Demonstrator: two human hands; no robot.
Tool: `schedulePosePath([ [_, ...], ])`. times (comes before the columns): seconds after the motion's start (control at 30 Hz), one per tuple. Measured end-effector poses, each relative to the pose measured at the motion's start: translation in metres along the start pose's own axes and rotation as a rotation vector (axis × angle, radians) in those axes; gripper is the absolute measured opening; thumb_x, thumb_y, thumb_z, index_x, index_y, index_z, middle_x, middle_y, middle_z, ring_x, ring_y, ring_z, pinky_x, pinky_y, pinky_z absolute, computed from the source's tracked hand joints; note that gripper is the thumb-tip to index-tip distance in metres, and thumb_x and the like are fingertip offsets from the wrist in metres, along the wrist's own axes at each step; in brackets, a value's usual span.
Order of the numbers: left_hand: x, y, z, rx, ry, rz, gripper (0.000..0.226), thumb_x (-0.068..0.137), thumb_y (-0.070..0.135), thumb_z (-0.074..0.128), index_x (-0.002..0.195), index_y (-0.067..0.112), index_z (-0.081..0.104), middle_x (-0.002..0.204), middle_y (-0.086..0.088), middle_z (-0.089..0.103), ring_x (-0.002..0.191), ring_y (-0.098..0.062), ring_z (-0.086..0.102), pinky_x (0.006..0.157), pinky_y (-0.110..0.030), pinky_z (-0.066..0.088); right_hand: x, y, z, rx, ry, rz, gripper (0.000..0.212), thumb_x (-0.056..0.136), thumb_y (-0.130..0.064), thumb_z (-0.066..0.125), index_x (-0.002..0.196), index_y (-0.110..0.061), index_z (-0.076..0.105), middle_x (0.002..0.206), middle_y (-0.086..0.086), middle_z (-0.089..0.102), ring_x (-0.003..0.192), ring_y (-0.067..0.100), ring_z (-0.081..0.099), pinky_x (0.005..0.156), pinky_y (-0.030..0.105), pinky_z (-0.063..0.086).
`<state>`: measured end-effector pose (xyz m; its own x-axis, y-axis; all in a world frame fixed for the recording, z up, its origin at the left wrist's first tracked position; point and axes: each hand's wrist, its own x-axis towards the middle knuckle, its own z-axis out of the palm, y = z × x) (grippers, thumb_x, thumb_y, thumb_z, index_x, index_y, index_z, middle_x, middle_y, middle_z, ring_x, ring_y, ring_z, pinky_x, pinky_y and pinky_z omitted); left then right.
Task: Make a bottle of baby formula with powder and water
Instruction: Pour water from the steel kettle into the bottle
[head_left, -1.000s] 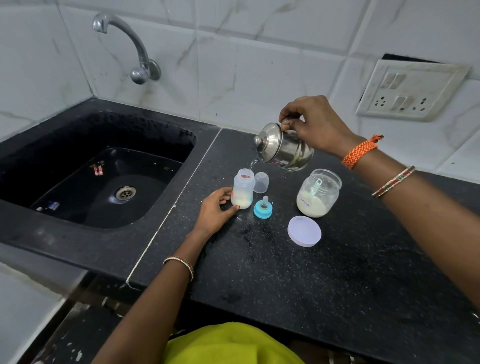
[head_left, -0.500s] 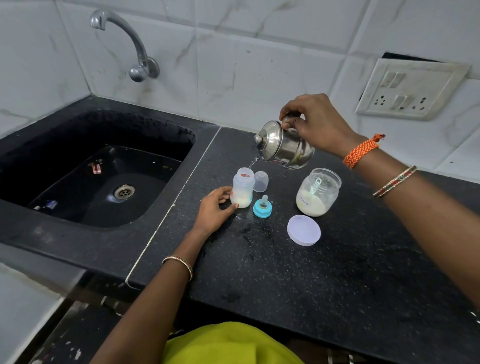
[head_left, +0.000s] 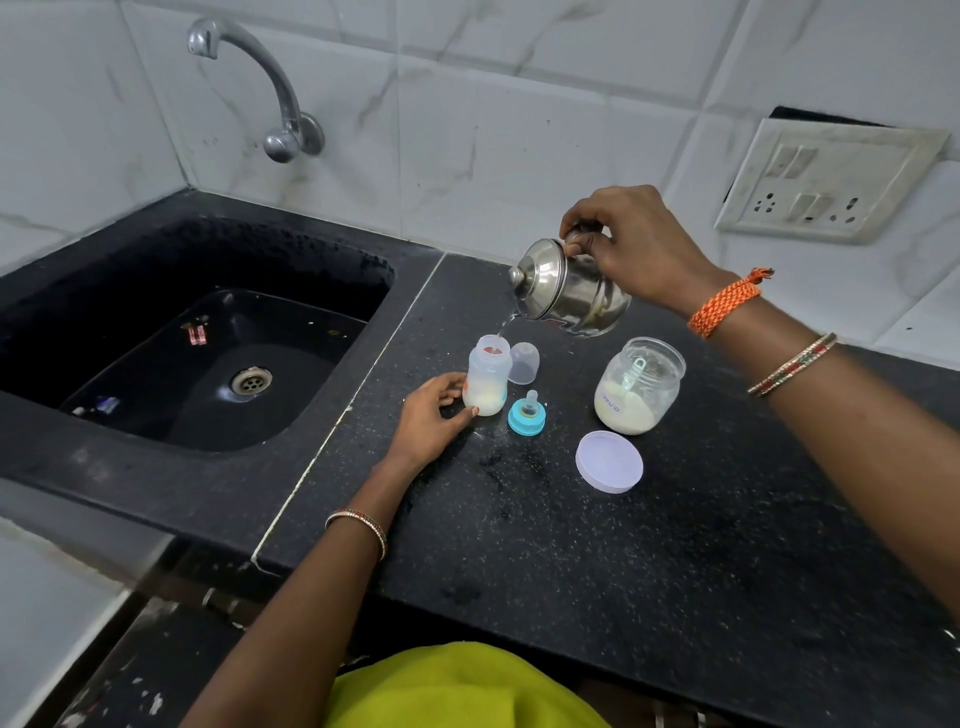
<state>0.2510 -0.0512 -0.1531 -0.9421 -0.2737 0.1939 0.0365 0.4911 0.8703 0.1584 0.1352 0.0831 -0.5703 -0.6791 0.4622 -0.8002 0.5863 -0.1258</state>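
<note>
A small clear baby bottle (head_left: 487, 382) stands open on the black counter (head_left: 623, 545) with pale powder at its bottom. My left hand (head_left: 428, 415) grips its base from the left. My right hand (head_left: 631, 244) holds a steel kettle (head_left: 569, 288) tilted leftward above it, and a thin stream of water runs from the spout into the bottle's mouth. A blue ring with its teat (head_left: 526, 413) lies just right of the bottle. The clear cap (head_left: 523, 362) stands behind it. An open jar of formula powder (head_left: 639, 392) with a scoop inside stands further right.
The jar's pale round lid (head_left: 609, 461) lies flat in front of the jar. A black sink (head_left: 197, 358) with a steel tap (head_left: 260, 88) is at the left. A switch and socket panel (head_left: 826, 182) is on the tiled wall at the right.
The pour continues with the kettle held at about the same tilt. Both hands stay where they were; only the view shifts slightly.
</note>
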Motion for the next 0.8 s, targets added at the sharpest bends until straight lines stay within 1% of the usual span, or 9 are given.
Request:
schedulePosePath([
  [0.2, 0.0001, -0.0008, 0.0002, -0.005, -0.006, -0.007, 0.050, 0.080, 0.011, 0.071, 0.126, 0.010, 0.054, 0.124, -0.007, 0.059, 0.102, -0.008, 0.055, 0.088, -0.011, 0.041, -0.0003, 0.0003, 0.0011, -0.013, -0.002, -0.005, 0.013, 0.089, -0.010, 0.062, 0.097, -0.006, 0.070, 0.090, 0.008, 0.066, 0.081, 0.015, 0.052, 0.077, 0.042, 0.051],
  [0.37, 0.0003, -0.0016, 0.0005, 0.013, -0.001, 0.004, 0.049, 0.080, 0.010, 0.071, 0.126, 0.011, 0.054, 0.123, -0.006, 0.060, 0.101, -0.007, 0.055, 0.084, -0.005, 0.038, -0.0012, 0.0012, 0.0015, -0.010, 0.001, -0.007, 0.012, 0.089, -0.011, 0.062, 0.096, -0.007, 0.070, 0.088, 0.008, 0.066, 0.081, 0.016, 0.053, 0.076, 0.043, 0.051],
  [0.47, 0.0001, -0.0021, 0.0005, 0.011, 0.003, 0.008, 0.049, 0.080, 0.010, 0.071, 0.126, 0.010, 0.054, 0.122, -0.005, 0.059, 0.101, -0.007, 0.055, 0.089, -0.011, 0.043, -0.0016, 0.0011, 0.0018, -0.012, -0.002, -0.004, 0.011, 0.089, -0.010, 0.062, 0.096, -0.007, 0.070, 0.085, 0.004, 0.063, 0.080, 0.015, 0.052, 0.076, 0.042, 0.051],
  [0.5, 0.0001, -0.0025, 0.0007, 0.012, 0.005, 0.013, 0.049, 0.080, 0.010, 0.071, 0.126, 0.010, 0.054, 0.122, -0.005, 0.059, 0.101, -0.007, 0.055, 0.089, -0.010, 0.043, -0.0016, 0.0011, 0.0019, -0.013, -0.003, -0.002, 0.011, 0.089, -0.010, 0.061, 0.095, -0.007, 0.070, 0.085, 0.004, 0.063, 0.079, 0.015, 0.052, 0.075, 0.042, 0.051],
  [0.6, 0.0002, -0.0025, 0.0011, 0.017, 0.004, 0.015, 0.050, 0.080, 0.010, 0.071, 0.127, 0.010, 0.053, 0.123, -0.005, 0.057, 0.101, -0.006, 0.054, 0.080, 0.002, 0.038, -0.0023, -0.0004, 0.0021, -0.029, -0.007, 0.000, 0.012, 0.089, -0.010, 0.060, 0.096, -0.009, 0.070, 0.088, 0.007, 0.066, 0.079, 0.014, 0.050, 0.073, 0.039, 0.050],
  [0.8, 0.0009, -0.0042, 0.0017, 0.016, 0.004, 0.006, 0.050, 0.080, 0.009, 0.070, 0.127, 0.010, 0.053, 0.125, -0.006, 0.057, 0.102, -0.006, 0.054, 0.078, 0.005, 0.036, -0.0032, -0.0041, 0.0011, -0.056, -0.009, 0.001, 0.015, 0.090, -0.008, 0.057, 0.099, -0.010, 0.069, 0.092, 0.006, 0.066, 0.080, 0.013, 0.048, 0.069, 0.037, 0.049],
])
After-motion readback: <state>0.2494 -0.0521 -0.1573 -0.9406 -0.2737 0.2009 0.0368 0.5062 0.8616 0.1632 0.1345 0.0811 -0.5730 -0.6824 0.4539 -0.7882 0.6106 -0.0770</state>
